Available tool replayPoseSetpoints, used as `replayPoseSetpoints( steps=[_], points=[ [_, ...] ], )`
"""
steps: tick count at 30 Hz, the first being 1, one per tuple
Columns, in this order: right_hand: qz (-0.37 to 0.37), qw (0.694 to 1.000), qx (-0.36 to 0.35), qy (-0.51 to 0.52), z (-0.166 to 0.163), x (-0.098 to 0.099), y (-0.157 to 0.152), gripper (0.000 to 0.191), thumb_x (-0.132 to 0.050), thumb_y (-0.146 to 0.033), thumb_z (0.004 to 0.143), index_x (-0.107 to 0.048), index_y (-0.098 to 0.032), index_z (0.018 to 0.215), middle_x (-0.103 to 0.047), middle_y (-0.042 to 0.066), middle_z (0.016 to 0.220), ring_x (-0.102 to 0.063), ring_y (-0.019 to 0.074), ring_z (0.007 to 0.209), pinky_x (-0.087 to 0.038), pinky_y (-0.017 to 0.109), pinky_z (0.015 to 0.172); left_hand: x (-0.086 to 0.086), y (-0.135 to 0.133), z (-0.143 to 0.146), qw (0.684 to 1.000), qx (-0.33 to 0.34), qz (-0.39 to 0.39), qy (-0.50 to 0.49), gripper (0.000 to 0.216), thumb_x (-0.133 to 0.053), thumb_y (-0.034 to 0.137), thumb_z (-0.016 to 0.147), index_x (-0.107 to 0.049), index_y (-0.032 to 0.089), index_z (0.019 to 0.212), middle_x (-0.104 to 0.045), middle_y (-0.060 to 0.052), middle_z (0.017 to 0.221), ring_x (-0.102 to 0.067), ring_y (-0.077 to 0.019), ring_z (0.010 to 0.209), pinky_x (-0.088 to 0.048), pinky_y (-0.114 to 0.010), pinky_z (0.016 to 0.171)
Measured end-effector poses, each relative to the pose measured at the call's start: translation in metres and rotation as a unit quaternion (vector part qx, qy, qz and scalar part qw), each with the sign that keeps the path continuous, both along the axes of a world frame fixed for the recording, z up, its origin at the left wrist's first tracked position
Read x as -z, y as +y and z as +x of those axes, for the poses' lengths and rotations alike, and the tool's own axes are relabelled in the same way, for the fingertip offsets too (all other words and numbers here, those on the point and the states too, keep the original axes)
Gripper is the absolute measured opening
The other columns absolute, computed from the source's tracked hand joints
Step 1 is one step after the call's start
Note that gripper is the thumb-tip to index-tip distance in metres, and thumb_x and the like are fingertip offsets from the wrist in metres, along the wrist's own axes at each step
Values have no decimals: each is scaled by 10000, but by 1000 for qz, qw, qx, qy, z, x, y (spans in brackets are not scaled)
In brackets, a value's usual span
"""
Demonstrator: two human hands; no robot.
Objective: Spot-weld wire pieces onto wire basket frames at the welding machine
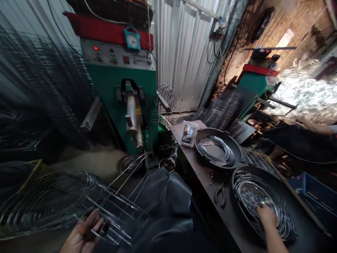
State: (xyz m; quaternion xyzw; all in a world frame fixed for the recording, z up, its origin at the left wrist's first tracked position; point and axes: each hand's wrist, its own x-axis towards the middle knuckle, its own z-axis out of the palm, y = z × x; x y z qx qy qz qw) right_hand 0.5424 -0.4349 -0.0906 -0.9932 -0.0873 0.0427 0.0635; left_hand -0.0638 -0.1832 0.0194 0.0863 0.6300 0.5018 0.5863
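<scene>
My left hand (88, 230) is closed around the near end of a wire rack (118, 207), a frame of thin parallel metal rods with crossbars. The rack lies tilted over my dark apron (168, 189), its long rods pointing away. On the right, my right hand (267, 218) reaches into a shiny metal bowl (268, 191) filled with short bits of wire. Its fingers are drawn together at the pieces; what they pinch is too small to make out. The bowl sits inside a large black round pan (234, 191), among bent wire rings (286, 225).
A green welding machine (105, 80) with a clock (132, 38) stands ahead. Stacked wire frames (52, 203) are at left. The table (202, 186) bears pliers (219, 196), a phone (187, 135) and another black pan (198, 154) of wire rings. At far right is another person's arm (316, 126).
</scene>
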Motion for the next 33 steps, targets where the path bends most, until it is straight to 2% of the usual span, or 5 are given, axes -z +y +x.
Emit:
replayPoseSetpoints(
  steps=[5, 9, 17, 24, 33],
  points=[
    [217, 971, -102, -24, -50, -43, 60, 333, -460, -430, 674, -650, -156, 678, -673, 187, 775, -623, 316, 773, -476, 405, 682, -29, 14, 31, 998, -13, 3, -58, 132, -531, 78, 734, -583, 157, 642, -544, 15, 617, -524, -90, 501, -499, -183, 465],
    [374, 857, -326, 141, -154, -46, 154, 377, -476, -473, 726, -667, -168, 838, -686, 94, 870, -618, 217, 813, -473, 311, 744, -3, 9, 41, 996, -10, 34, -87, 134, -546, 48, 717, -568, 164, 654, -479, 46, 576, -480, -70, 471, -511, -188, 503],
    [199, 761, -590, 181, -256, 7, 220, 151, -531, -272, 811, -644, -171, 816, -665, 63, 820, -609, 175, 783, -434, 255, 721, 37, -19, 16, 994, 8, 35, -101, 292, -786, 208, 492, -601, 179, 716, -541, 50, 647, -515, -89, 576, -514, -186, 534],
    [1, 768, -633, 99, -243, -20, 217, 123, -514, -254, 834, -601, -173, 804, -648, 78, 840, -591, 182, 756, -379, 245, 650, 27, -19, 18, 994, 62, 42, -77, 500, -845, 305, 324, -589, 197, 739, -588, 26, 705, -540, -146, 616, -555, -303, 572],
    [343, 702, -553, 290, -298, -65, 321, 266, -541, -394, 769, -569, -177, 618, -552, -20, 572, -483, 110, 561, -341, 212, 539, 26, -9, 39, 994, 16, 82, -74, 294, -730, 175, 553, -552, 195, 786, -492, 62, 641, -460, -74, 519, -538, -246, 542]
  ],
)
